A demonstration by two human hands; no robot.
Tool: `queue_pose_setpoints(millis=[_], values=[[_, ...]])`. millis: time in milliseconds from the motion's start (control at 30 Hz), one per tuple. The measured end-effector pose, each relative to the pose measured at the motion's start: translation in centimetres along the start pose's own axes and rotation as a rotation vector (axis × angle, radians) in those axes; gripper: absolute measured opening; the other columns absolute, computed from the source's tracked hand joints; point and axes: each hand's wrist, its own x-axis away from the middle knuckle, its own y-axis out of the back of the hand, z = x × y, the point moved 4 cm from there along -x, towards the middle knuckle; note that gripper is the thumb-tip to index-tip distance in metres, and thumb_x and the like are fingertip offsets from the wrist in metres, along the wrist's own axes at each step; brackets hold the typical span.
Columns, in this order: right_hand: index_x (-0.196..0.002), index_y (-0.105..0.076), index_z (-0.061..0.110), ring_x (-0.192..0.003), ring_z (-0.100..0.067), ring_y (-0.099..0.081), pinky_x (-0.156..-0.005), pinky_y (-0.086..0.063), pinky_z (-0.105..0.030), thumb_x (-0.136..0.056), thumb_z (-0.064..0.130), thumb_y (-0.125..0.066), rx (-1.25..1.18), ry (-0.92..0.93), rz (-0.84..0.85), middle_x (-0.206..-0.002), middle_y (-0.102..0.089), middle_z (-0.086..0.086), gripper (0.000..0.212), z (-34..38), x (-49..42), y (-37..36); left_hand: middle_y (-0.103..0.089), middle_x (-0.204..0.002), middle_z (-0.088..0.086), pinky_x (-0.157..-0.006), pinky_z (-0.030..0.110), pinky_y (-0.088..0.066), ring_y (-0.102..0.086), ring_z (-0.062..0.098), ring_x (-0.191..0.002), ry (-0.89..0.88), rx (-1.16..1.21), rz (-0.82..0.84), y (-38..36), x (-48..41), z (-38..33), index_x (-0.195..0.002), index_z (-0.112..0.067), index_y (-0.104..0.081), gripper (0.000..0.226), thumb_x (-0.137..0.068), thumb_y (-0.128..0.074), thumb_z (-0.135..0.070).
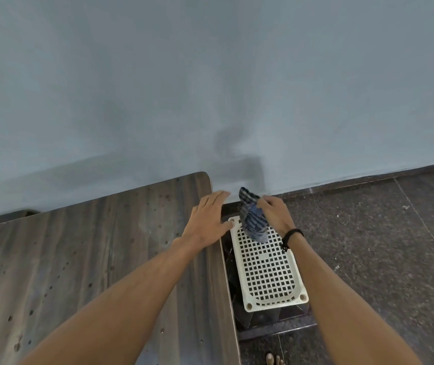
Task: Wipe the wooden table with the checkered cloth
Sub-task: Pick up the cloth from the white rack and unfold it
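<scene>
Left forearm (121,299) overlies wooden table (65,259) near edge; right hand (276,214) grips checkered cloth (252,222).

- Checkered cloth (252,217): dark navy and mid blue, crossed by thin pale grey lines. The check reads mostly as stripes where the cloth is bunched.
- Wooden table (92,259): grey-brown, with long streaks of darker and lighter grain running along the boards. Small dark dots are scattered over it, and its edge band is a warmer brown.
- Plastic rack (268,267): cream-white, with a regular grid of small square holes that show black.
- Wall (210,75): plain pale blue-grey, with a soft darker grey shadow low down.
- Skirting (342,184): dark grey-black.
- Floor tiles (368,246): dark charcoal, finely speckled with lighter grey, with thin pale joint lines and a few white flecks.
- Wristband (292,234): black.
</scene>
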Motion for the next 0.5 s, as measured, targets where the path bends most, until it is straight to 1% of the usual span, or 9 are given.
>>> queue_pose_setpoints(millis=[67, 133, 200, 233, 300, 333, 367, 433, 500], values=[[-0.063, -0.044, 0.023, -0.059, -0.01, -0.041, -0.063, -0.031, -0.031, -0.095, 0.016, -0.057, -0.192, 0.04, 0.065, -0.064, -0.045, 0.003, 0.035, 2.9, 0.6, 0.6, -0.022, -0.16, -0.003, -0.118, 0.042, -0.02, -0.017, 0.017, -0.146, 0.08, 0.272, 0.019, 1.2, -0.4, -0.5, -0.153, -0.026, -0.023, 0.083, -0.087, -0.072, -0.037], [-0.074, -0.053, 0.015, -0.069, -0.019, -0.046, -0.069, -0.034, -0.033, -0.083, 0.027, -0.064, -0.315, 0.056, 0.157, -0.075, -0.049, -0.01, 0.019, 5.7, 1.8, 0.8, -0.026, -0.159, -0.004, -0.115, 0.036, -0.02, -0.021, 0.016, -0.146, 0.182, 0.562, 0.037, 2.8, -0.6, -1.0, -0.153, -0.027, -0.026, 0.08, -0.088, -0.07, -0.045], [-0.084, -0.066, 0.008, -0.078, -0.025, -0.062, -0.072, -0.048, -0.03, -0.078, 0.039, -0.07, -0.402, 0.056, 0.253, -0.09, -0.066, -0.015, 0.032, 7.6, 2.7, 0.6, -0.043, -0.148, -0.008, -0.113, 0.037, -0.026, -0.033, 0.015, -0.142, 0.252, 0.851, 0.123, 4.2, -0.6, -1.2, -0.145, -0.027, -0.043, 0.063, -0.091, -0.059, -0.055], [-0.086, -0.073, 0.009, -0.085, -0.026, -0.069, -0.073, -0.053, -0.03, -0.081, 0.042, -0.071, -0.425, 0.055, 0.288, -0.098, -0.073, -0.012, 0.033, 8.5, 3.1, 0.4, -0.054, -0.139, -0.01, -0.111, 0.038, -0.03, -0.041, 0.014, -0.137, 0.266, 0.954, 0.176, 4.8, -0.5, -1.2, -0.136, -0.027, -0.053, 0.053, -0.092, -0.055, -0.056], [-0.096, -0.079, 0.013, -0.097, -0.028, -0.073, -0.078, -0.057, -0.031, -0.089, 0.044, -0.069, -0.415, 0.059, 0.339, -0.11, -0.076, -0.013, 0.033, 10.0, 4.0, -0.1, -0.066, -0.124, -0.008, -0.107, 0.037, -0.035, -0.053, 0.011, -0.125, 0.27, 1.035, 0.224, 5.9, 0.0, -1.0, -0.122, -0.024, -0.065, 0.038, -0.094, -0.059, -0.049], [-0.094, -0.078, 0.013, -0.096, -0.028, -0.073, -0.079, -0.057, -0.034, -0.088, 0.045, -0.07, -0.393, 0.059, 0.343, -0.109, -0.076, -0.013, 0.033, 10.6, 4.4, -0.3, -0.069, -0.12, -0.005, -0.104, 0.038, -0.039, -0.058, 0.012, -0.12, 0.275, 1.042, 0.215, 6.4, 0.1, -0.8, -0.119, -0.022, -0.066, 0.033, -0.093, -0.063, -0.042], [-0.087, -0.075, 0.015, -0.092, -0.027, -0.072, -0.08, -0.055, -0.036, -0.086, 0.046, -0.073, -0.349, 0.063, 0.332, -0.103, -0.076, -0.012, 0.031, 11.1, 4.7, -0.5, -0.071, -0.117, -0.003, -0.101, 0.038, -0.043, -0.062, 0.014, -0.115, 0.281, 1.048, 0.196, 6.8, 0.3, -0.6, -0.118, -0.02, -0.067, 0.03, -0.093, -0.066, -0.036], [-0.075, -0.069, 0.022, -0.085, -0.025, -0.071, -0.08, -0.054, -0.038, -0.084, 0.046, -0.079, -0.254, 0.085, 0.314, -0.093, -0.075, -0.009, 0.027, 12.3, 5.5, -1.0, -0.073, -0.111, 0.002, -0.095, 0.04, -0.05, -0.066, 0.017, -0.109, 0.278, 1.073, 0.151, 7.5, 0.8, -0.3, -0.117, -0.016, -0.067, 0.028, -0.091, -0.069, -0.029], [-0.08, -0.071, 0.022, -0.088, -0.027, -0.074, -0.081, -0.058, -0.039, -0.086, 0.043, -0.079, -0.149, 0.12, 0.308, -0.095, -0.077, -0.008, 0.023, 13.5, 6.3, -1.8, -0.075, -0.107, 0.003, -0.092, 0.04, -0.054, -0.069, 0.019, -0.104, 0.255, 1.071, 0.098, 8.0, 1.6, 0.1, -0.115, -0.016, -0.068, 0.03, -0.09, -0.071, -0.033]])
